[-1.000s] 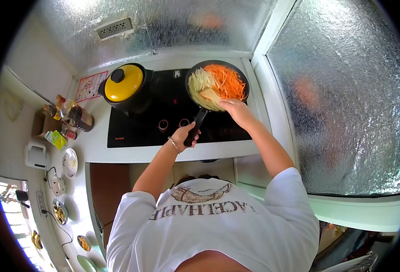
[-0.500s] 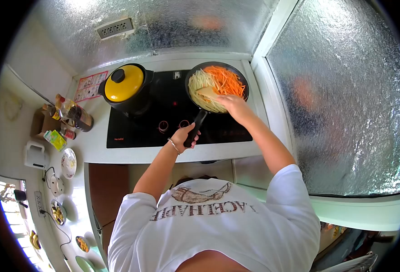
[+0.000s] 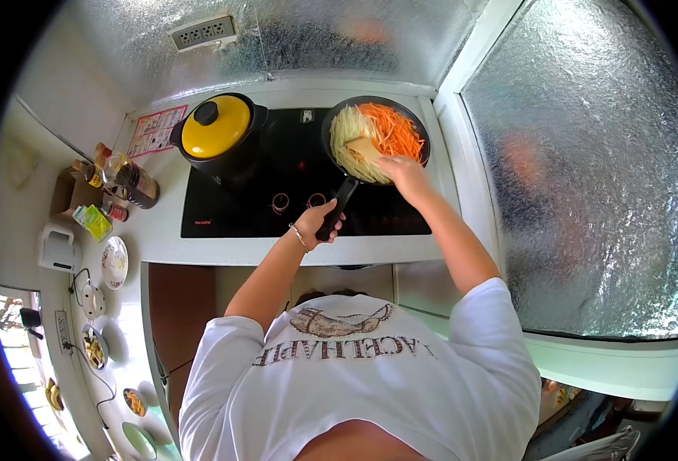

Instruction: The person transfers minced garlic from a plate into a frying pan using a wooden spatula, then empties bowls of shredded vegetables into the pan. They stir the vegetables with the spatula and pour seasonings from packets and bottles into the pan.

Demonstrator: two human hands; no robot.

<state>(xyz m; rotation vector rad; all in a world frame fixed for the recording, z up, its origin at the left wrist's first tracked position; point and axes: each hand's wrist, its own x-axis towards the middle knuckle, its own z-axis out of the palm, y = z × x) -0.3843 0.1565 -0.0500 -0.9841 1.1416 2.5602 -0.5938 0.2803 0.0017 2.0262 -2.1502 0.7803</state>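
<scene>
My left hand (image 3: 317, 221) is closed around the black handle (image 3: 338, 207) of a frying pan (image 3: 330, 157), which sits on the right side of the stovetop. Pale shredded strips (image 3: 347, 127) fill the left part of the pan, and shredded carrot (image 3: 394, 131) lies on the right. Over the pan's near side, my right hand (image 3: 402, 172) grips a wooden spatula (image 3: 364, 149). Its flat blade rests among the pale strips, close to the carrot. The spatula's handle is mostly hidden by my fingers.
A black pot with a yellow lid (image 3: 216, 127) stands left on the black stovetop (image 3: 270, 173). Bottles (image 3: 135, 184), a patterned plate (image 3: 114, 263), and small bowls of food (image 3: 94, 347) line the left counter. A foil-covered panel (image 3: 577, 177) borders the right.
The spatula blade has shifted slightly rightward and turned within the pale strips, with my right hand moving along. My left hand keeps its hold on the handle. The whole view has shifted a little.
</scene>
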